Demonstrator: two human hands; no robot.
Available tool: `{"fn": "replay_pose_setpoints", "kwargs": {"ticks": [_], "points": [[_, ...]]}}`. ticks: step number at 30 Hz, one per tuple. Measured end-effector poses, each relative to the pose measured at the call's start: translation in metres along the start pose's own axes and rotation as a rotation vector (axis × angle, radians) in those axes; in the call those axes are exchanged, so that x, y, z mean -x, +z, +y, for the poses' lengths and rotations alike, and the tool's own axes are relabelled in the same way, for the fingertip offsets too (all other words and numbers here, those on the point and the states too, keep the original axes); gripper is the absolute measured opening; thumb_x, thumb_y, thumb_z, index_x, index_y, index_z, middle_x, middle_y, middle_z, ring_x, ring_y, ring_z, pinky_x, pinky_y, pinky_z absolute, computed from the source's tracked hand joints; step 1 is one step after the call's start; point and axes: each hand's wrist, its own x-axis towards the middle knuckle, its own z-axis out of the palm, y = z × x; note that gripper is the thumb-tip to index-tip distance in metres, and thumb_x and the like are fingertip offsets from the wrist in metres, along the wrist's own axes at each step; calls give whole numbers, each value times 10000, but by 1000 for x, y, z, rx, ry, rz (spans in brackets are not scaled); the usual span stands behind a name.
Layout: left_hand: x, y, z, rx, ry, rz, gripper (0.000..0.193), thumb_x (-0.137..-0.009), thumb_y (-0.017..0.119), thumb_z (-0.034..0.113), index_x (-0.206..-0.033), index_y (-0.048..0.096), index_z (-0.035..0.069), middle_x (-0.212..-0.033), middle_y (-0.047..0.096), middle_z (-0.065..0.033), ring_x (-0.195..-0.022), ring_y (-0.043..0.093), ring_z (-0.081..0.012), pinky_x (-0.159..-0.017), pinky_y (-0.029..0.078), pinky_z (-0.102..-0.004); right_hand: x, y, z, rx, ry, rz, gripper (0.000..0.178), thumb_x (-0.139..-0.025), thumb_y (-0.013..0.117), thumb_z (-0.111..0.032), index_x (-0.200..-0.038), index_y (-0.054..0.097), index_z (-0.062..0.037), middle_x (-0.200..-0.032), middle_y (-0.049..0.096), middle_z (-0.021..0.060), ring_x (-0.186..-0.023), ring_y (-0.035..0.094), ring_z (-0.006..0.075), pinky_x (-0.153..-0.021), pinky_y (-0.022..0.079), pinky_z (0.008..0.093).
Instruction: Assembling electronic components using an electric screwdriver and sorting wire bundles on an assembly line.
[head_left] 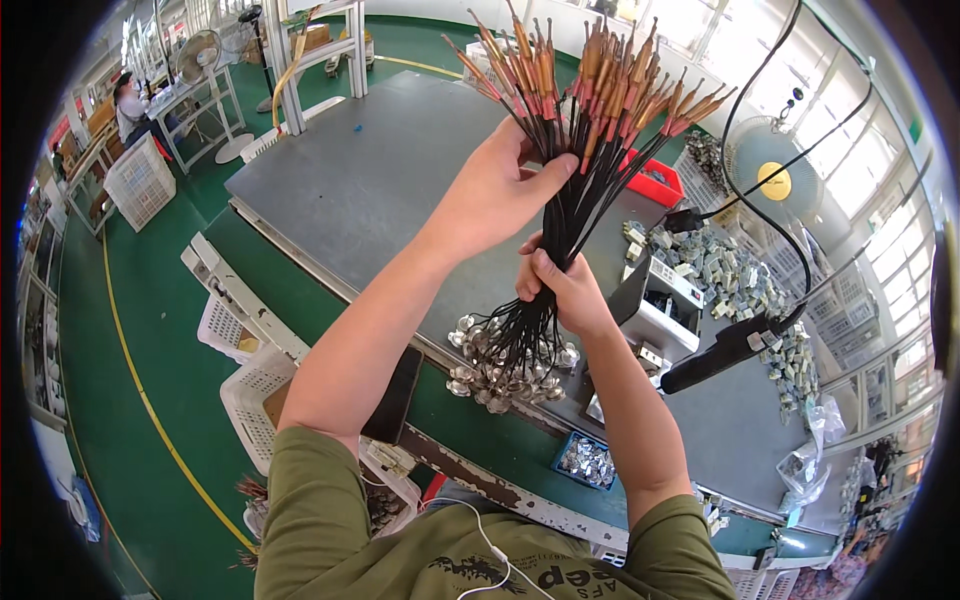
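Note:
A thick bundle of black wires (569,215) stands upright between my hands over the workbench. Copper-coloured and reddish sleeved tips with thin pins fan out at its top; round silvery metal pieces (505,372) hang at its lower end. My right hand (562,285) is wrapped round the lower middle of the bundle. Higher up, just below the coloured tips, my left hand (510,185) is closed about the wires, its thumb lying across their front. The left fingers are partly hidden behind the bundle.
Right of the bundle stand a grey-white box-shaped device (668,300) and a hanging black-handled tool (725,352). Many small metal-and-plastic parts (745,270) are heaped beyond. A red bin (657,182), a blue tray (586,460) and a fan (772,175) are nearby. Another person (133,110) sits far left.

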Motion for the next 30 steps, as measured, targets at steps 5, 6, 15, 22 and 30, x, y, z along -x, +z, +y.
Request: {"fn": "replay_pose_setpoints", "kwargs": {"ticks": [5,6,15,22,30], "points": [[-4,2,14,14,-83,-57,405,-840,744,214,-1135,570,-2,-977,677,-77,-874,635,-132,-786,506,-276,-1,-1,1,-14,27,-72,364,-973,557,-340,-1066,471,1,-664,470,40,-672,503,176,-661,417,318],[-4,3,20,-46,-181,-106,377,-837,758,196,-1109,593,-6,-953,673,-52,-893,617,-102,-802,495,-264,0,-2,0,-7,30,-83,376,-971,559,-351,-1069,472,2,-665,473,41,-680,505,176,-667,417,320],[-3,5,12,-10,-171,2,379,-800,772,313,-1025,694,19,-891,720,-57,-802,650,-103,-739,502,-265,-1,-2,1,-31,13,-73,401,-975,545,-362,-1104,452,6,-666,473,44,-668,497,172,-661,415,322],[-2,4,12,-4,-163,2,329,-851,729,306,-996,699,12,-865,719,-55,-769,650,-86,-700,500,-245,-1,-3,1,-46,13,-70,396,-980,531,-369,-1111,453,-3,-669,469,42,-669,497,172,-659,415,320],[-3,0,4,-12,-109,-60,228,-925,658,220,-1016,690,13,-843,685,4,-791,600,-64,-746,479,-250,0,-3,1,-46,8,-64,391,-980,530,-373,-1111,450,-13,-671,469,38,-674,505,176,-663,416,321]]}}
